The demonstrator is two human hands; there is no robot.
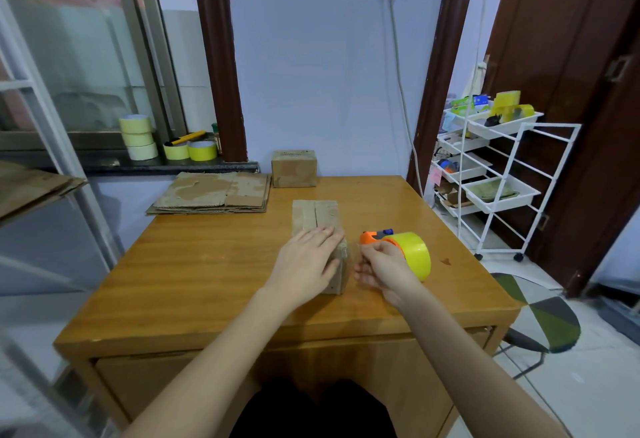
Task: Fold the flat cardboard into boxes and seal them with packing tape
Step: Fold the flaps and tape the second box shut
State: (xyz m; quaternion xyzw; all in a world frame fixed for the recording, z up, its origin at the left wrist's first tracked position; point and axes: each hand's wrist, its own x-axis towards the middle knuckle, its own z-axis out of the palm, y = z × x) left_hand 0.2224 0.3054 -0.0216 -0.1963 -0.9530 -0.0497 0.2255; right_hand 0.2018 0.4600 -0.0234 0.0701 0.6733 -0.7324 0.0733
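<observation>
Your left hand lies flat on top of the folded box at mid-table, fingers straight and close together, pressing down over the near end of its centre seam. Your right hand sits just right of the box, thumb and forefinger pinched together at the front of the tape dispenser (orange body, yellow roll); whether a tape end is between them, you cannot tell. The other fingers curl loosely. A stack of flat cardboard rests at the table's far left corner, partly overhanging. A finished box stands at the far edge. Spare tape rolls sit on the windowsill.
</observation>
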